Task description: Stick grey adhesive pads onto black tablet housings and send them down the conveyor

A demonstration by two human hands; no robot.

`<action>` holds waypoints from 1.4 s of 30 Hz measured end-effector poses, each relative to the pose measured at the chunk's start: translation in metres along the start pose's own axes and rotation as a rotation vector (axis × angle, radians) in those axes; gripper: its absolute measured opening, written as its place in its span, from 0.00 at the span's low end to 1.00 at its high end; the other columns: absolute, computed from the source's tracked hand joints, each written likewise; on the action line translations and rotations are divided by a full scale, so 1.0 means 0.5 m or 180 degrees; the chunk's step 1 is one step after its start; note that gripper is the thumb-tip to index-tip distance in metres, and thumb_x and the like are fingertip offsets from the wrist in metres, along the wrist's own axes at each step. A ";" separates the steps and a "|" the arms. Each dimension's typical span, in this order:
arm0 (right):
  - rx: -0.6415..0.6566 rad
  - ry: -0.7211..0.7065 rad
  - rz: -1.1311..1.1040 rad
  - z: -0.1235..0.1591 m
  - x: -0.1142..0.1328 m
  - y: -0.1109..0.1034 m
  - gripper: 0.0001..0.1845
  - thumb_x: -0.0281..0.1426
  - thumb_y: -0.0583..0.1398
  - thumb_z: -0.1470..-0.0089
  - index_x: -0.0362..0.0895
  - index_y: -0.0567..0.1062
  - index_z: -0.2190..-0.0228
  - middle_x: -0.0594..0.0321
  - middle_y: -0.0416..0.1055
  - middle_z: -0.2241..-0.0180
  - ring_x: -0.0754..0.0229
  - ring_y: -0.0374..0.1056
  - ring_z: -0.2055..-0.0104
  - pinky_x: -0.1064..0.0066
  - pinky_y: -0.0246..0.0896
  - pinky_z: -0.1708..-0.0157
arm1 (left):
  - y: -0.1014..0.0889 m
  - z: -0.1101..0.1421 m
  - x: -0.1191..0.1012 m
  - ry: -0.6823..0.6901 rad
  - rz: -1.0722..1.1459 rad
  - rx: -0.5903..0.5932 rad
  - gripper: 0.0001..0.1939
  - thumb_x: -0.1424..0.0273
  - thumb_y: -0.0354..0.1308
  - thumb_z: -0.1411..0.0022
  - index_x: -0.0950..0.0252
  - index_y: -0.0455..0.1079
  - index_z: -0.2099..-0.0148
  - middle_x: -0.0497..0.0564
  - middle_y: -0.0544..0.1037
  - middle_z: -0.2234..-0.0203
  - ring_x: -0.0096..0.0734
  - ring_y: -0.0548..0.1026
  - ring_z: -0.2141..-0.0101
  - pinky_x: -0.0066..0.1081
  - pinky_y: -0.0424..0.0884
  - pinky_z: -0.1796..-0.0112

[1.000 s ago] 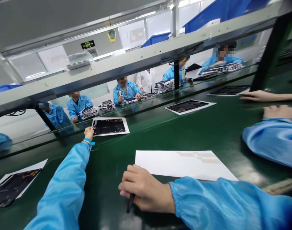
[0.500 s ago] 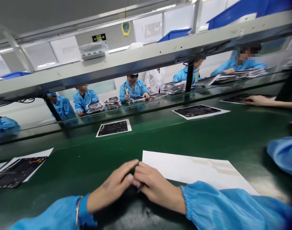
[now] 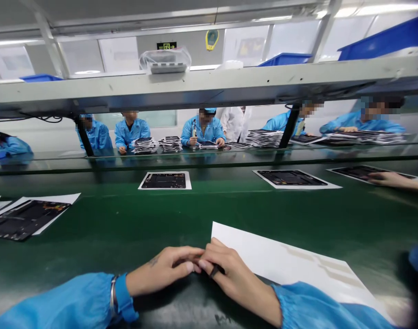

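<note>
Currently I hold a black pen (image 3: pixel 215 271) in the curled right hand (image 3: pixel 234 283), nearest the slanting white paper sheet (image 3: pixel 308 267); the loosely open left hand (image 3: pixel 161 266) touches that hand.

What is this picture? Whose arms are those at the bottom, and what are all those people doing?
This picture comes from a camera worn on someone's head, so you see what that person sees. The arms at the bottom are theirs. Their left hand touches their right hand, which holds a small black pen-like tool. Beside the hands lies a white sheet of paper on a green work belt. A dark flat panel lies on another white sheet. Across the belt, people in blue work coats sit beside stacks of panels. The hand at the right edge belongs to a co-worker.
</note>
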State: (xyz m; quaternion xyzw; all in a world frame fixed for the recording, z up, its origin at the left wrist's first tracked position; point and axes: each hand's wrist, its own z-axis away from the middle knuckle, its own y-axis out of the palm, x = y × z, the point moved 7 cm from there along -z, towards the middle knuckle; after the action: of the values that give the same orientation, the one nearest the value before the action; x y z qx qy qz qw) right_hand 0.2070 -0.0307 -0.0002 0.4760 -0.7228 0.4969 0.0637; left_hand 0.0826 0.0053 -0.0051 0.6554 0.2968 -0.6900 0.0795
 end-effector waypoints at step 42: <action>0.0097 0.0064 -0.0085 0.000 -0.002 0.004 0.22 0.38 0.50 0.30 0.44 0.70 0.74 0.61 0.69 0.74 0.59 0.61 0.68 0.68 0.54 0.69 | -0.001 -0.003 -0.002 0.0064 -0.0042 0.0012 0.22 0.59 0.54 0.29 0.63 0.71 0.39 0.56 0.77 0.49 0.43 0.75 0.48 0.39 0.69 0.46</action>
State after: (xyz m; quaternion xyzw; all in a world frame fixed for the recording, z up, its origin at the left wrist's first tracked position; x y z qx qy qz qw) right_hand 0.2063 -0.0299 -0.0019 0.4815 -0.7080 0.5118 0.0703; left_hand 0.0837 0.0063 -0.0036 0.6605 0.3005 -0.6844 0.0707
